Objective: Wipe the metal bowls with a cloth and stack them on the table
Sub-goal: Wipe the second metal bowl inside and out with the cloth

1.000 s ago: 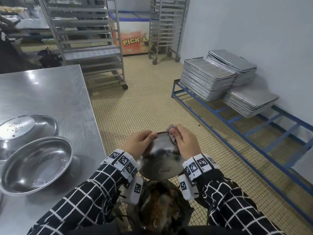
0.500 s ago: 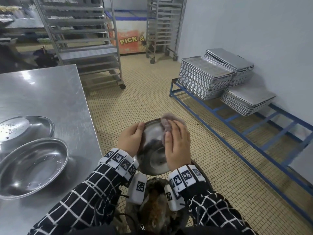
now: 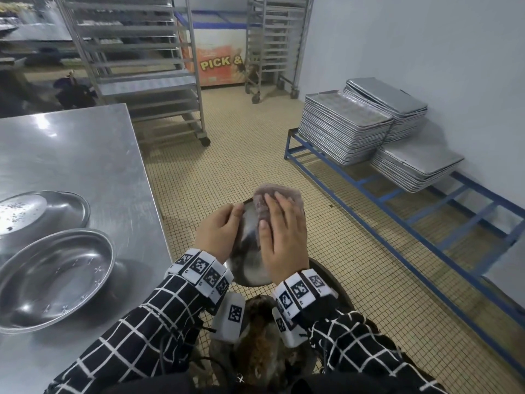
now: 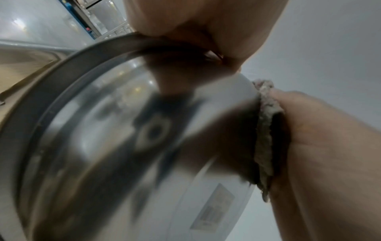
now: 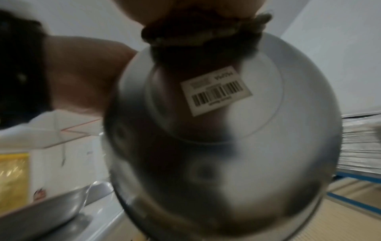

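In the head view I hold a small metal bowl (image 3: 246, 254) over the floor, just right of the table, with its outside turned toward me. My left hand (image 3: 220, 233) grips its left rim. My right hand (image 3: 284, 237) lies flat, fingers straight, pressing a greyish-pink cloth (image 3: 265, 199) against the bowl's outer wall and far rim. The left wrist view shows the bowl (image 4: 123, 146) with the cloth (image 4: 266, 138) squeezed under the right palm. The right wrist view shows the bowl's base (image 5: 226, 146) with a barcode label (image 5: 216, 93). Two wider metal bowls (image 3: 54, 277) (image 3: 42, 211) sit on the steel table (image 3: 85, 155).
A dark round bin (image 3: 264, 351) with brownish contents stands on the floor under my hands. Stacks of baking trays (image 3: 343, 129) rest on a low blue frame (image 3: 426, 223) along the right wall. Wheeled tray racks (image 3: 142, 66) stand beyond the table on the tiled floor.
The bowl has tilted up and lifted away from me. My right hand went from pinching the cloth at the rim to lying flat and sliding it up over the bowl's outside.
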Demonstrator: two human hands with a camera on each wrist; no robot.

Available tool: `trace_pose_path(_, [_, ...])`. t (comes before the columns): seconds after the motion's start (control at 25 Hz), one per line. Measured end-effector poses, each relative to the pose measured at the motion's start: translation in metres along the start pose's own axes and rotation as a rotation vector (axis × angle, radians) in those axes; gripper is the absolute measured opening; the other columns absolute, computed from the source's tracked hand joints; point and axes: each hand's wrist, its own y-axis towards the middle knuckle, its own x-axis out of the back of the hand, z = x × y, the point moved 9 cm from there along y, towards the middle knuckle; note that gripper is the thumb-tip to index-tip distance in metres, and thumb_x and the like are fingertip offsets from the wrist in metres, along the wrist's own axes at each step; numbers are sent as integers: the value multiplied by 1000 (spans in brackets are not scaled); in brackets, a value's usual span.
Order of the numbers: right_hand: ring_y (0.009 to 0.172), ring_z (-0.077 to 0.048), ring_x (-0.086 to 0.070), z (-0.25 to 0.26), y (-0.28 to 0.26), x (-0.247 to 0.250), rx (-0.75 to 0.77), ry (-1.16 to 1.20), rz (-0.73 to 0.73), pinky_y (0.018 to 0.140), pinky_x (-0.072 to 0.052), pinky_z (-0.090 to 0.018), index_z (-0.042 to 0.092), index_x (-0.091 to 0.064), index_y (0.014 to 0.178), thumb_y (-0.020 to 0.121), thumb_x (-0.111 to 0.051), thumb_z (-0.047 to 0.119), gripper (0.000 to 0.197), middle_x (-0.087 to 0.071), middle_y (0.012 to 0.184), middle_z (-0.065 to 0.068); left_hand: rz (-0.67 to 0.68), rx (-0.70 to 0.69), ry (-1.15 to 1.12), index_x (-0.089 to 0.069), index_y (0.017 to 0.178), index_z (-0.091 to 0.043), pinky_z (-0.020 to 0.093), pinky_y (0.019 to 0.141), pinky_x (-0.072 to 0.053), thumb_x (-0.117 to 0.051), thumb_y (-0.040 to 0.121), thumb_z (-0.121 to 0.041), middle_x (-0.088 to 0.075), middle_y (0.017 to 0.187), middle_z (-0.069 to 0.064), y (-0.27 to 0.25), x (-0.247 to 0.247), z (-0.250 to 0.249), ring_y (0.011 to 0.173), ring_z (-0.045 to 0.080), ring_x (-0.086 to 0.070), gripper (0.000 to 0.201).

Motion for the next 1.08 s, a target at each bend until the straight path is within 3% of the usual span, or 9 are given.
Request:
trace_pose_path(0.12, [138,-18,-30,-40,4,5,-309,220,-36,111,-31,-43,22,-35,145,101,-23,41,49,-32,151,1,13,76,-48,-65,87,-15,44,74,-55,-41,92,-52,-68,78,12,1,5,9,75,30,-65,45])
trace_pose_path(0.2, [128,-15,-40,-82,-13,-12,-594,538,0,104,-39,-40,36,-41,140,101,-24,43,43,-39,145,6,-8,170,-139,-64,85,-23,37,74,-55,-41,92,-52,-69,80,9,2,11,21,78,27,-66,38])
trace_pose_path(0.28, [120,-23,-49,-111,-40,-35,-910,855,63,100,-43,-46,42,-51,126,98,-28,52,38,-47,138,-2,-20,226,-220,-64,88,-22,31,73,-53,-40,92,-51,-68,82,5,0,13,33,79,23,-66,37])
trace_pose_path(0.4, [99,-27,-61,-118,-52,-26,-1038,857,40,83,-53,-46,28,-56,115,95,-33,57,42,-61,113,-8,-3,221,-193,-61,96,-15,34,79,-52,-42,94,-47,-66,88,3,2,10,44,84,24,-64,38])
trace_pose_path(0.52, [81,-7,-56,-108,-31,6,-854,670,80,61,-43,-22,29,-52,108,99,-28,49,32,-58,95,8,60,175,-104,-56,107,-17,32,88,-48,-43,98,-33,-60,97,-6,0,3,45,94,17,-59,23])
trace_pose_path(0.6, [79,-5,-55,-103,-14,17,-724,613,144,59,-39,-18,29,-52,107,100,-29,45,29,-58,91,10,137,139,-89,-56,112,-23,33,90,-47,-45,97,-35,-61,103,-8,-1,-5,43,99,13,-58,22])
trace_pose_path(0.8, [74,3,-59,-84,7,12,-448,439,330,59,-43,-8,27,-57,106,101,-36,36,24,-63,89,11,279,59,25,-64,89,-25,35,80,-53,-48,93,-43,-67,83,-2,0,-21,29,81,18,-63,25])
trace_pose_path(0.96, [100,-8,-50,-58,17,24,-166,195,102,90,-45,-25,11,-61,114,98,-37,36,37,-58,110,-2,211,89,31,-65,81,-18,35,74,-50,-46,95,-42,-65,75,3,-3,-22,26,73,22,-60,34])
trace_pose_path(1.08, [115,-15,-41,-14,3,13,90,0,78,100,-37,-34,12,-59,121,98,-30,44,49,-52,123,-5,170,138,-24,-66,89,-21,33,81,-49,-44,97,-39,-69,86,1,-2,-22,27,84,19,-63,29])
